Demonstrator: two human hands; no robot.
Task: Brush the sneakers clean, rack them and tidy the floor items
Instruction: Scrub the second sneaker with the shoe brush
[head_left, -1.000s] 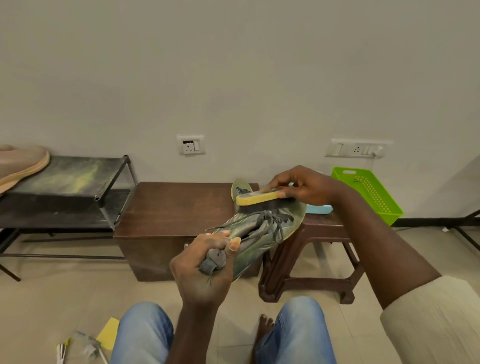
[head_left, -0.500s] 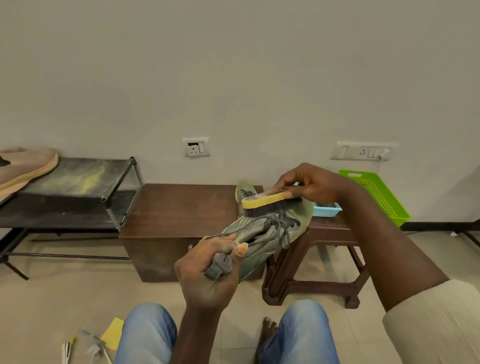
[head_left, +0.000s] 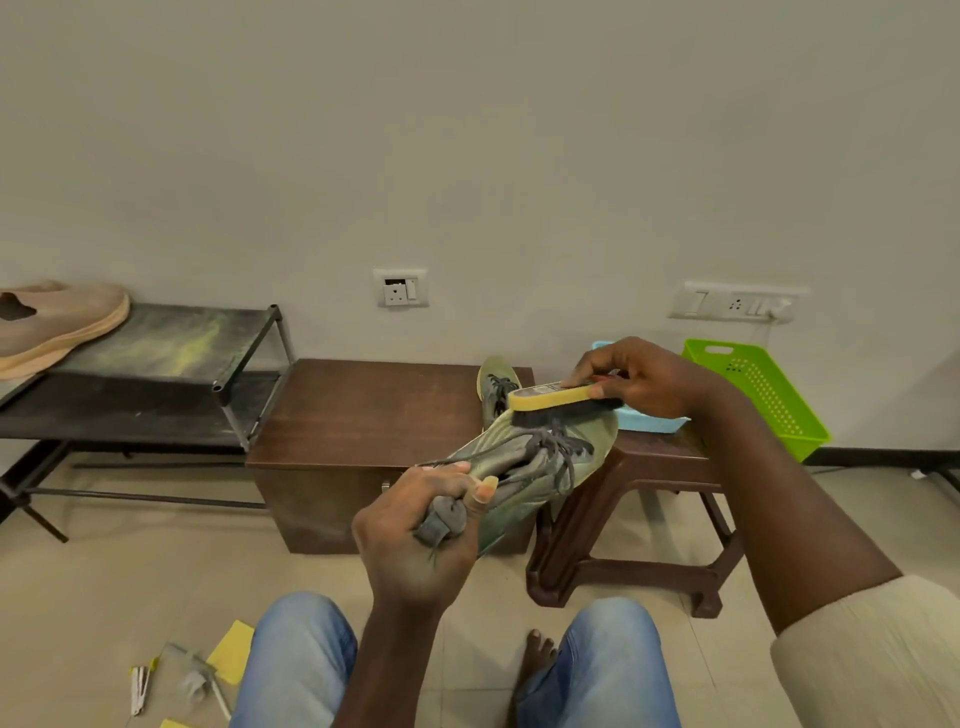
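Where the brown wooden cabinet (head_left: 363, 410) stands against the wall, a black metal shoe rack (head_left: 156, 358) sits just left of it and a dark brown plastic stool (head_left: 657, 457) just right of it. Further right of the cabinet, beyond the stool, is a lime-green perforated basket (head_left: 758, 395). Left of the cabinet, a tan shoe (head_left: 57, 322) lies on the rack's top shelf. In front of the cabinet's right end, an olive-green sneaker (head_left: 530, 457) is held in the air. The left hand (head_left: 415, 540) grips its heel, fingers and thumb curled tight. The right hand (head_left: 644, 374) pinches a yellow-backed brush (head_left: 550, 397), whose bristles touch the sneaker's far end. A second olive sneaker (head_left: 496, 384) rests on the cabinet's right end. A light blue tray (head_left: 649, 423) lies on the stool. Yellow pads (head_left: 231, 652) lie on the floor in front of the cabinet's left end, beside small items too blurred to identify.
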